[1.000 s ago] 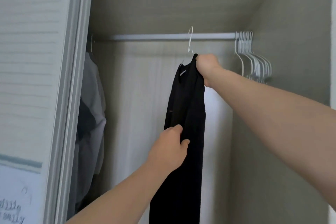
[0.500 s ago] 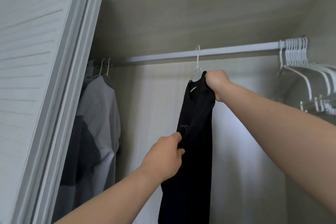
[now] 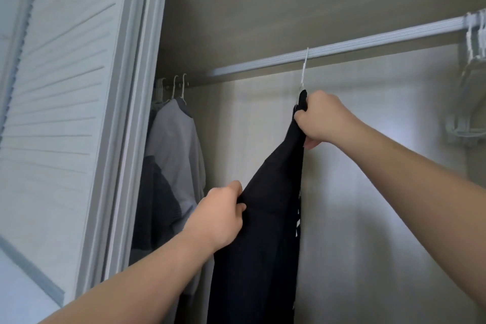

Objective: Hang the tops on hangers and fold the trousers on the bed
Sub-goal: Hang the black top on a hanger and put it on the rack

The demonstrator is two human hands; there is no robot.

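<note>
Black top (image 3: 265, 231) hangs at centre frame inside the wardrobe, its long axis running from the white hanger (image 3: 304, 68) down and slightly leftward to the bottom edge. The hook sits over the grey rail (image 3: 368, 43). The right hand (image 3: 322, 118) is clenched around the garment's top end; the left hand (image 3: 218, 216) pinches its left edge lower down (pulling the cloth outward). Grey garments (image 3: 173, 155) hang at left.

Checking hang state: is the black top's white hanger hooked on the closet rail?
Yes: the white wire hanger hooks over the grey closet rail, the black top hanging below it.
</note>
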